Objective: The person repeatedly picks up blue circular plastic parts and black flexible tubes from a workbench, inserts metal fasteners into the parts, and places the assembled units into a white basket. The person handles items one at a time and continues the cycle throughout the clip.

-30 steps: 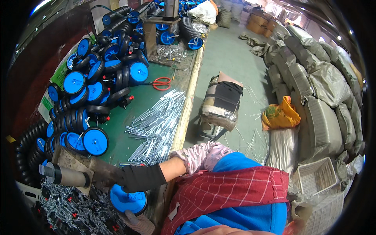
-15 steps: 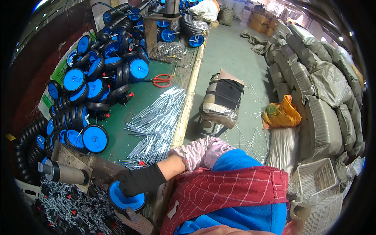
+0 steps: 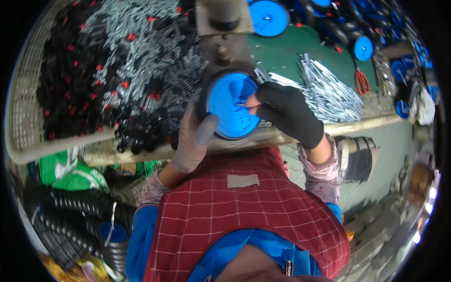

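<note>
In front of me at the bench edge is a blue wheel (image 3: 224, 101) with a black tyre, its face turned up toward me. My left hand (image 3: 191, 141), in a pale striped glove, is closed on the wheel's left rim with the thumb over the blue face. My right hand (image 3: 289, 113), in a black fingerless glove, pinches a thin metal pin (image 3: 241, 105) at the wheel's hub. How far the pin sits in the hub cannot be seen. Just beyond the wheel stands a metal press fixture (image 3: 223, 54).
A large pale crate (image 3: 56, 149) at left holds metal springs (image 3: 141, 51) and black parts with red bits. Metal rods (image 3: 329, 91) lie piled on the green bench at right, near red-handled scissors (image 3: 361, 82). More blue wheels (image 3: 268, 19) lie at the back.
My view has swung left and down, bringing the crate and wheel to the centre. My right hand, earlier over the wheel's face, now pinches a pin at its hub; my left still holds the rim.
</note>
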A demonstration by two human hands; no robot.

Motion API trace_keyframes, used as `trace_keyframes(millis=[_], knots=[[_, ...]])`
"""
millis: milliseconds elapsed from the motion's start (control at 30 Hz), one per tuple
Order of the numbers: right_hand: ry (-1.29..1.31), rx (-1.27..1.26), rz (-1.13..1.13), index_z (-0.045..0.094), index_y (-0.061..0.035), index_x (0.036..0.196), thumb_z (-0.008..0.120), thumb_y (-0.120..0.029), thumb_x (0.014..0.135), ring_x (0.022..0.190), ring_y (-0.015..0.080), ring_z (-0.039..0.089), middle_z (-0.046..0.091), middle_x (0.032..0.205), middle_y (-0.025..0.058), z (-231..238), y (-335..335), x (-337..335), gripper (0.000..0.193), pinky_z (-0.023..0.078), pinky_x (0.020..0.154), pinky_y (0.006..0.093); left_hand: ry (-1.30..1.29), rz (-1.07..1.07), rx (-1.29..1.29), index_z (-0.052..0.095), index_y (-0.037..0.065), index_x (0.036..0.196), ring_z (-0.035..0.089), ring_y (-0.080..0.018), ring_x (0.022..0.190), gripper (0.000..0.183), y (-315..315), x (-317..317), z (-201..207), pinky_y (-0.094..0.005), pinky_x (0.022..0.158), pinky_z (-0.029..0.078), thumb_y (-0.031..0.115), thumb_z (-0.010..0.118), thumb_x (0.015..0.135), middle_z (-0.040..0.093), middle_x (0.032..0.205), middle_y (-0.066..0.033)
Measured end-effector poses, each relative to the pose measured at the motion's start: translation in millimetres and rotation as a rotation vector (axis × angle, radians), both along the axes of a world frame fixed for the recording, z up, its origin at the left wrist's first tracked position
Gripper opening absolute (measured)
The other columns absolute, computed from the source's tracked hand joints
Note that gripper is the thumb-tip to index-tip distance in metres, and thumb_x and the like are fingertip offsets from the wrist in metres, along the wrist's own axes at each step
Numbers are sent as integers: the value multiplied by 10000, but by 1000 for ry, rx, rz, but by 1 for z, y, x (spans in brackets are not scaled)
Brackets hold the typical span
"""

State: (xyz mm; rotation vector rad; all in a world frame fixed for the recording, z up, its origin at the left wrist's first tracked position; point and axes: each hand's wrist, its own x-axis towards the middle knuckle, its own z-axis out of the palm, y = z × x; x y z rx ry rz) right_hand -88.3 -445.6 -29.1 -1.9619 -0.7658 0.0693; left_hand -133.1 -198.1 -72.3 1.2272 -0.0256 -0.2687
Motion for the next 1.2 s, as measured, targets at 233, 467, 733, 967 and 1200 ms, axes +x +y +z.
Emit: trace_keyframes(millis=[233, 467, 733, 967, 1200], knots=[[-332, -278, -129, 673, -58, 974, 717, -35, 786, 790, 305, 664, 651, 901, 125, 14, 44, 5, 195, 531, 680, 358, 38, -30, 144, 410, 29, 1386, 539, -135, 1115, 543, -8, -4, 12, -304, 993, 450, 130, 676, 924, 561, 1250, -78], [-496, -191, 95, 672, -30, 1085, 546, -584, 899, 970, 391, 585, 643, 1101, 169, 14, 57, 24, 598, 468, 881, 475, 228, -54, -113, 426, 15, 1363, 528, -151, 1145, 517, 5, -7, -3, -330, 994, 454, 225, 658, 951, 552, 1273, -95], [-79, -27, 26, 678, -35, 1119, 419, -696, 928, 1040, 407, 639, 636, 1181, 213, 10, 68, 20, 735, 544, 837, 435, 77, -10, -39, 444, 4, 1337, 519, -176, 1151, 515, 12, -7, -15, -344, 1020, 417, 267, 650, 945, 572, 1212, -119], [218, 215, 190, 550, 15, 1329, 254, -766, 930, 1224, 368, 544, 543, 1342, 209, 7, 76, 30, 925, 403, 1056, 415, 70, -6, -28, 399, 30, 1442, 514, -169, 1226, 517, 21, -5, -17, -341, 1072, 405, 155, 580, 974, 549, 1334, -83], [-244, -7, 161, 559, 10, 1335, 575, -697, 806, 1237, 382, 544, 560, 1333, 202, 22, 49, 18, 884, 409, 1069, 467, 283, 24, -399, 410, -18, 1415, 593, -254, 1208, 517, 28, 13, 9, -395, 1037, 489, 267, 542, 1005, 571, 1338, -168]])
